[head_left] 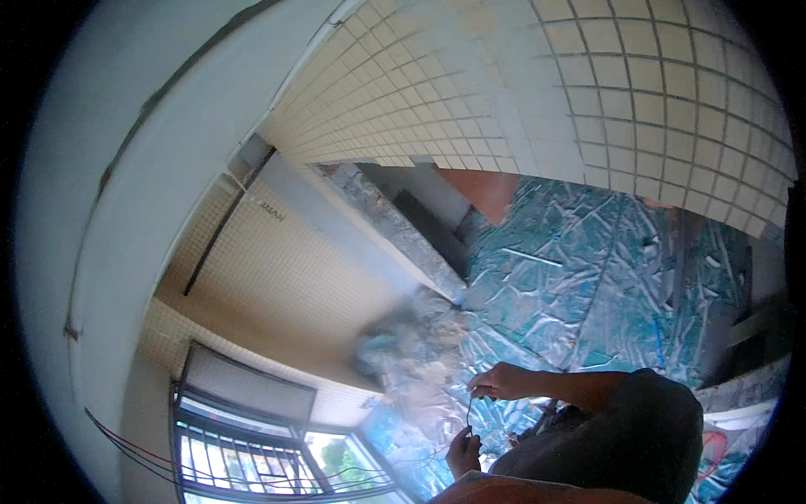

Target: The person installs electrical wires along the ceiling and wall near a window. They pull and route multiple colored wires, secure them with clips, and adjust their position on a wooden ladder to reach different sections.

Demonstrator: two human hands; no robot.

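My right hand (502, 382) is closed, its fingertips pinching one end of a short dark wire (468, 413). Below it in the head view, my left hand (463, 454) is closed around the other end of that wire, thumb raised. A short curved stretch of wire shows between the two hands. Thin red and black wires (143, 451) hang in from the left and run across the window toward my left hand; whether they join the held wire is too fine to make out.
Crumpled blue-green sheeting (579, 269) with scraps covers the floor. A debris pile (411, 340) lies against the wall. Tiled walls (638, 92), a rough broken wall edge (390, 218) and a barred window (252, 454) surround me. A red coil (714, 454) sits at lower right.
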